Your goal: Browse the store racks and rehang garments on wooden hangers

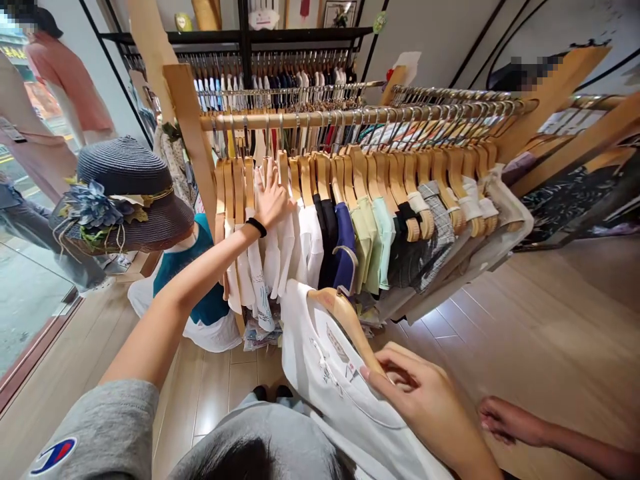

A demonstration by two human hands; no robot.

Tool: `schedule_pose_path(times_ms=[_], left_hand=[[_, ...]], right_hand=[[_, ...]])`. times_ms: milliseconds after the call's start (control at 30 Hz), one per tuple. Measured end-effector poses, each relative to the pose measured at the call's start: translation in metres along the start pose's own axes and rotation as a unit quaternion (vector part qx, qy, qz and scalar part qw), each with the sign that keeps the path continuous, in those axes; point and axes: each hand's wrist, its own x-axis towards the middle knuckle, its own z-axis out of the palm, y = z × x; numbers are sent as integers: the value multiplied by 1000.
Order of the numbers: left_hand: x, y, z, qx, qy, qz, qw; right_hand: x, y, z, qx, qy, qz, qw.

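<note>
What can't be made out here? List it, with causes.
All in the head view:
Held shirt: lower part cut off by the bottom edge.
Hanger: one end hidden by the right hand.
Tag: print too small.
Another person's hand: arm cut off by the right edge.

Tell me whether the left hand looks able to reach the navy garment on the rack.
Likely yes: the left hand is among the hangers on the rack, with only white garments and black garments hanging between it and the navy garment.

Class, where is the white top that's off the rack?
In the head view, the white top is at lower centre, before the clothes rack, on a wooden hanger held by the right hand.
</note>
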Motion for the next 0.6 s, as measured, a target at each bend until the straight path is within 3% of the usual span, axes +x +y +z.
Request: schedule_pose_path(times_ms=[233, 433, 600], left_hand=[[8, 5, 0, 0, -39, 25, 999], [8, -11, -7, 9, -64, 73, 995], [7, -33, -9, 25, -82, 79, 993]], right_hand=[[-33, -14, -14, 1, -22, 11, 1000], [-19, -10, -13, -19, -17, -39, 999], [-6, -29, -15, -19, 27, -43, 999]])
